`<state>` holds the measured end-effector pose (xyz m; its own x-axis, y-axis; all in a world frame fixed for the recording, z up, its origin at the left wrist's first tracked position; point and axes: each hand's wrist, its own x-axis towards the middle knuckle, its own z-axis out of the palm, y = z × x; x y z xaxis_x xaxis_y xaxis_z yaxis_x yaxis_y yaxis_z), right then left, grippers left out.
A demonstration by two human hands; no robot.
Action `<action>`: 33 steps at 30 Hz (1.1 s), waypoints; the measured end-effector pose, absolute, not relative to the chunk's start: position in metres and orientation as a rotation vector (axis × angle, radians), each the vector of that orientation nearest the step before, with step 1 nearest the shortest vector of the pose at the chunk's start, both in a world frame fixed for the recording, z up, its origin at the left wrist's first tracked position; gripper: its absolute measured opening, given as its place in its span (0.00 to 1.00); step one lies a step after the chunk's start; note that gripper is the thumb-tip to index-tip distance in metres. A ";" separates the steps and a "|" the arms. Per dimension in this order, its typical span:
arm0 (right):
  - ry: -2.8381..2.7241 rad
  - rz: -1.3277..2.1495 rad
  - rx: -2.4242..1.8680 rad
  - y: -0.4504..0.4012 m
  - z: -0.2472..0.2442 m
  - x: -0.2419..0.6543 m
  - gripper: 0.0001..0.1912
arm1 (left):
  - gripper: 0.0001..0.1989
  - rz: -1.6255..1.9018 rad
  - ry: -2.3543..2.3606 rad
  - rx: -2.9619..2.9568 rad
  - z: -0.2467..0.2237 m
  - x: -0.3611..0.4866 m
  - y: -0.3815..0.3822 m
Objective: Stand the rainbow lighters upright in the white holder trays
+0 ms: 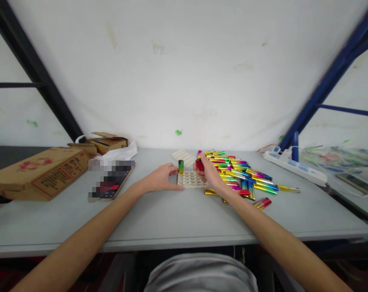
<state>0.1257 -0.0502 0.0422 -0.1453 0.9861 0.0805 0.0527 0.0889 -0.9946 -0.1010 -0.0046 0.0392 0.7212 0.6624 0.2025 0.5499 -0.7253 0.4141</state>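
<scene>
Currently my left hand (164, 177) is curved half open at the left edge of a cream-coloured rectangular tray with rows of round cups (192, 181), its thumb by the near corner and its fingertips beside a shiny green-and-yellow upright tube with a dark top (180, 167); I cannot tell whether they touch that tube; my right hand (210, 173) is closed around a shiny red narrow piece (199, 164) above the tray's right side. To the right, a heap of glossy multicoloured slim tubes (238, 174) lies on the pale grey desk (159, 221); a second cream-coloured tray (183, 157) lies behind the first.
</scene>
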 end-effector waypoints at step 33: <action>-2.296 -0.047 -1.315 -0.042 0.044 0.113 0.12 | 0.33 0.472 1.003 2.623 0.038 -0.099 -0.004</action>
